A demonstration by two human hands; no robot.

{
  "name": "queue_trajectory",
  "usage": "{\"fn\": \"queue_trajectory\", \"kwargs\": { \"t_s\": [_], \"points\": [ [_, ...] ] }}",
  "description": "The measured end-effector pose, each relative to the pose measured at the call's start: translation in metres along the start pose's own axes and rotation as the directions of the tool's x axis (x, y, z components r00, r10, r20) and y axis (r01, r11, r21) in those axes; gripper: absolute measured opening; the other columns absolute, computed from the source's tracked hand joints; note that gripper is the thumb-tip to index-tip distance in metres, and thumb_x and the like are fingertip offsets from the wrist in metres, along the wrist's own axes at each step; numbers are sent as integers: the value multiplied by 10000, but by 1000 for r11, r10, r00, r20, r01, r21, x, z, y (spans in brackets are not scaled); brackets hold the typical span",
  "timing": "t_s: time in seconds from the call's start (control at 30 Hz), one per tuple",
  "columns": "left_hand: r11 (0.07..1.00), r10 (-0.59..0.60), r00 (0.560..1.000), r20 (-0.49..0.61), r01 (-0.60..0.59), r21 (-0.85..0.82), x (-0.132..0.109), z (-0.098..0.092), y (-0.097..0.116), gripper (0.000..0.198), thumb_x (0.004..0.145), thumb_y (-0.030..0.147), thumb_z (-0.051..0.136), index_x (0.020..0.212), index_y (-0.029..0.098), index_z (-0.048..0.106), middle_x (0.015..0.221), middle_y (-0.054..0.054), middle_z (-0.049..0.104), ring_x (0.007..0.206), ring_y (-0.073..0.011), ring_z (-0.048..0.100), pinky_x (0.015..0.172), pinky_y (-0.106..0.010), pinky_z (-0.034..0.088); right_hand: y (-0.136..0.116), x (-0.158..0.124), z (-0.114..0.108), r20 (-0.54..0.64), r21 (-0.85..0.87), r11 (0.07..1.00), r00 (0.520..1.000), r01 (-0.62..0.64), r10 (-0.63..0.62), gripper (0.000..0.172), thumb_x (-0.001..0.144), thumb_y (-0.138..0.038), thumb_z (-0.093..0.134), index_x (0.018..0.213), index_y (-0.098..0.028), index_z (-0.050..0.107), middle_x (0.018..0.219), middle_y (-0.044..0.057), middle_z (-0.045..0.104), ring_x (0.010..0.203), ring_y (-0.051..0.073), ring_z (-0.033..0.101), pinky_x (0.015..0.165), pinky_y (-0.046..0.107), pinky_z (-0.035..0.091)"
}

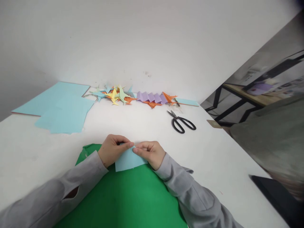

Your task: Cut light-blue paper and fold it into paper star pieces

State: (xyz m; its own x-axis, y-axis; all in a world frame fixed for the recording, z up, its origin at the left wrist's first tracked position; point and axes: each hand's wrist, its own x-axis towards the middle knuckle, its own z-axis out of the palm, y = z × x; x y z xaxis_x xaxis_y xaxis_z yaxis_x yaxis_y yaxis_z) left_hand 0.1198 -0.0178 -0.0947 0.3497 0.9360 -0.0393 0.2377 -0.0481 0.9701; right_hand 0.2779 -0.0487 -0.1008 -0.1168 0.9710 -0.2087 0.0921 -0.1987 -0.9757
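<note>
My left hand (pixel 113 149) and my right hand (pixel 150 153) meet at the middle of the white table (pixel 225 158). Both pinch the top edge of a small light blue paper (pixel 128 161), fingers curled, thumbs and forefingers nearly touching each other. The paper hangs or lies over a green sheet (pixel 123 202) spread at the near edge of the table. Grey sleeves cover both of my forearms.
Black scissors (pixel 182 123) lie to the far right of my hands. Large light blue sheets (pixel 60 109) lie at the far left. Along the wall sits a row of folded paper shapes (pixel 133 96) in yellow, orange, purple and blue. A dark object (pixel 277 193) is at the right edge.
</note>
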Motion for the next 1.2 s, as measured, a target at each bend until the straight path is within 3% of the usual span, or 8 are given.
{"fn": "queue_trajectory", "kwargs": {
  "t_s": [0.17, 0.43, 1.2],
  "points": [
    [1000, 1, 1000, 28, -2, 7, -1, -1, 1, 189, 652, 315, 631, 612, 137, 678, 595, -24, 656, 589, -137, 529, 579, -261, 408, -2, -1, 1, 4, -5, 1000, 1000, 11, -11, 291, 544, -419, 695, 548, -141, 608, 381, -86, 377, 399, 43, 253, 424, 229, 205],
    [1000, 16, 994, 110, -17, 11, 1, -3, 3, 191, 654, 323, 636, 620, 137, 662, 585, -9, 635, 585, -123, 517, 579, -247, 400, 0, -1, -1, 47, 54, 998, 999, 14, -16, 274, 535, -401, 707, 553, -141, 621, 392, -81, 408, 411, 47, 284, 439, 235, 236],
    [1000, 25, 996, 87, -25, 0, 0, -3, 3, 181, 648, 309, 640, 585, 140, 659, 546, -5, 623, 549, -120, 506, 545, -247, 389, 6, 1, -2, 11, 27, 999, 999, 35, -35, 284, 542, -421, 729, 605, -149, 680, 474, -29, 547, 484, 92, 426, 517, 261, 354]
  ]
}}
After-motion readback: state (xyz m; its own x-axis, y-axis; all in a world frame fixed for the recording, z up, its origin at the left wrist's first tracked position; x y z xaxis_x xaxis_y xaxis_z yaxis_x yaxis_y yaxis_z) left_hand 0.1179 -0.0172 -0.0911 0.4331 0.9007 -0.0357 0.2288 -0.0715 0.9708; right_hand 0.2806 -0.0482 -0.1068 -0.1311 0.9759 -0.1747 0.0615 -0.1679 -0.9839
